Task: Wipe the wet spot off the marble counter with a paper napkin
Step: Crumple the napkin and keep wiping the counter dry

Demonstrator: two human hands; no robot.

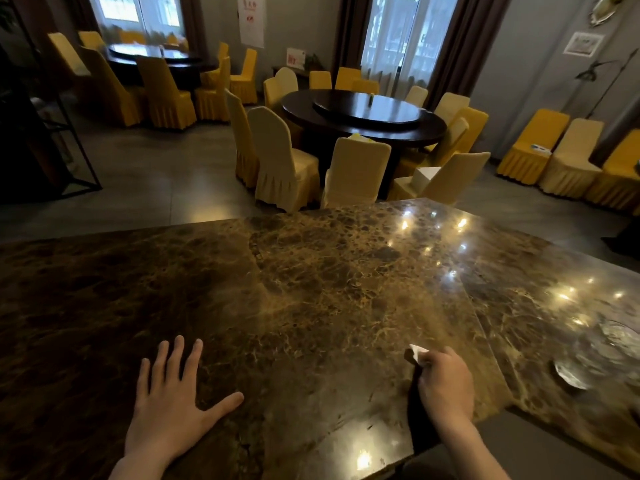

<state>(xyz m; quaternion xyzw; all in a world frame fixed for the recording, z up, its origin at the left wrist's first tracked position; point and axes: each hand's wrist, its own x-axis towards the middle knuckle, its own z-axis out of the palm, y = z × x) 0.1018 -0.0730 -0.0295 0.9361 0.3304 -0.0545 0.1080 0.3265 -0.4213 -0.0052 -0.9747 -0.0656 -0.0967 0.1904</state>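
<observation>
Left hand (173,400) lay flat, fingers spread and released, near the surface's (329,289) near edge, probably bracing. Right hand (446,386) was clenched on a wadded paper napkin (416,352), a tip poking toward the far edge. Wet patches (571,374) sat near the right edge, apparently unwiped.

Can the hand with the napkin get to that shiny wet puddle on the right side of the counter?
Probably yes. The right hand grips the napkin, and only bare marble counter lies between it and the wet spot. It looks close, though how close is hard to judge.
</observation>
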